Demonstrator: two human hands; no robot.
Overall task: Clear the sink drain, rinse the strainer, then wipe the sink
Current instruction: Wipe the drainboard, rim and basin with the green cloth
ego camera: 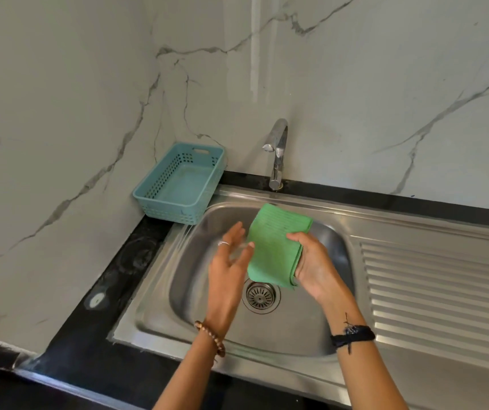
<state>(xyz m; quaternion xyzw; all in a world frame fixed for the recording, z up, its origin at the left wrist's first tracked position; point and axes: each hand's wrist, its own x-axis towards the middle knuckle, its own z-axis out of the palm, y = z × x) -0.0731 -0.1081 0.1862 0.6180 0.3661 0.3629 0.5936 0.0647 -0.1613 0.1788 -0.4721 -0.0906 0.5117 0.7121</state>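
Above the steel sink basin point(195, 315), my right hand point(315, 263) grips a folded green cloth point(272, 247) by its right edge, thumb on top. My left hand point(228, 261) hovers just left of the cloth with its fingers spread and straight, blurred by motion, fingertips close to the cloth's left edge. The round metal strainer point(261, 295) sits in the drain at the bottom of the basin, partly below the cloth's lower edge. No water runs from the chrome tap point(277, 152) behind the basin.
A teal plastic basket point(151, 196) stands on the black counter at the sink's back left corner, overhanging the rim a little. The ribbed steel drainboard point(432, 288) stretches to the right. Marble-patterned walls close in the back and left sides.
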